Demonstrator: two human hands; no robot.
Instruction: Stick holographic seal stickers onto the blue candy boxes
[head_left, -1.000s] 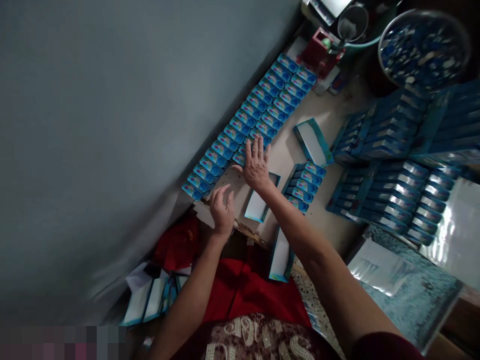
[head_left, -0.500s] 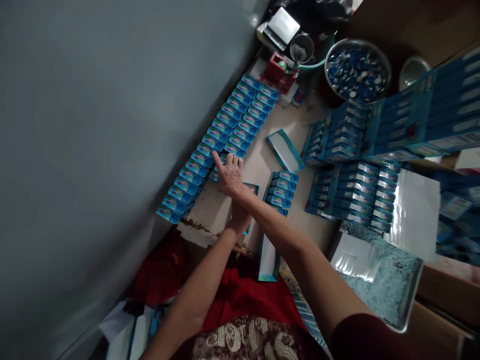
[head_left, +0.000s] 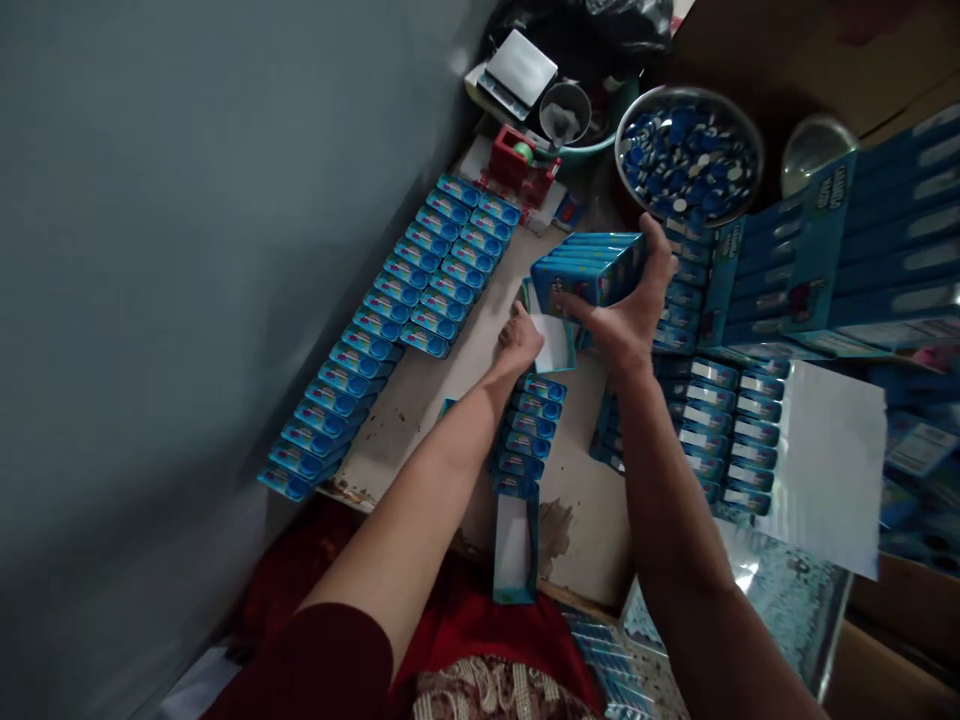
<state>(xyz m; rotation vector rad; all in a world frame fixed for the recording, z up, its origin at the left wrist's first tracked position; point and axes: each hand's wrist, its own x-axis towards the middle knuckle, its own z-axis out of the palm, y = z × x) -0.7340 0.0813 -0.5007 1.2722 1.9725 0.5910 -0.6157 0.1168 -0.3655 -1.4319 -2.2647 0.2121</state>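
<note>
My right hand (head_left: 634, 310) grips a bundle of blue packs (head_left: 589, 262), thumb on the near side and fingers round the far right, raised above the table. Lower and to the left, my left hand (head_left: 521, 338) is closed on the left edge of an open blue tray with a white inside (head_left: 553, 342). Two long rows of upright blue packs (head_left: 375, 315) run along the wall. A shorter row of blue packs (head_left: 531, 425) stands near my left forearm, with another open tray (head_left: 516, 545) at its near end.
Blue boxes (head_left: 787, 260) are stacked on the right, beside a white sheet (head_left: 825, 450). At the back are a metal bowl of blue and white discs (head_left: 690, 155), a red tape dispenser (head_left: 521, 160) and a scale (head_left: 519, 70). A grey wall (head_left: 165, 250) borders the left.
My right hand has moved from the pack rows to the right and now holds a bundle of packs. My left hand has moved up and right to the tray. The near row is shorter.
</note>
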